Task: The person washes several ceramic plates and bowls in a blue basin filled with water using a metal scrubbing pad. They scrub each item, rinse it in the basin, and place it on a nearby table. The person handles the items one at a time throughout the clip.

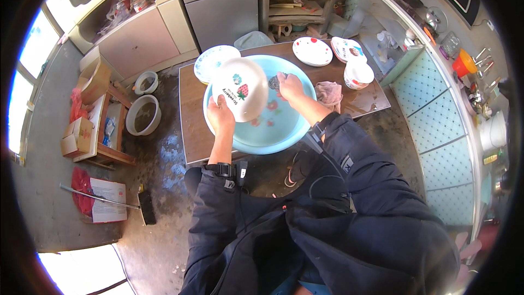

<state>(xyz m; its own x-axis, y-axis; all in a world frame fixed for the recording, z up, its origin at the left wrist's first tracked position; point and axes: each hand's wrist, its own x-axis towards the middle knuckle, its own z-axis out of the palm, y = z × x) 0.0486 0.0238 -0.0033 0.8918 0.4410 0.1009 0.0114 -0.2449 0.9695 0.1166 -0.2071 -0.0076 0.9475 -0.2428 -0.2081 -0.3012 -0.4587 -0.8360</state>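
Note:
My left hand (221,114) grips the rim of a white bowl (249,76) with a strawberry print on its outside. The bowl is tilted above a light-blue plastic basin (241,147) that holds cloudy water. In my right hand (290,86) is a steel-wool scouring pad (275,81), held to the right of the bowl and apart from it. Red-and-green printed shapes show through the water; whether they belong to the basin or to a sunken dish I cannot tell. The basin stands on a low brown table (192,123).
On the table lie a blue-patterned plate (208,59), red-dotted plates (312,52), a plate with a cartoon print (348,49), stacked bowls (358,74) and a pink cloth (328,93). Two pale tubs (143,121) sit on the floor at left, near a broom (146,207).

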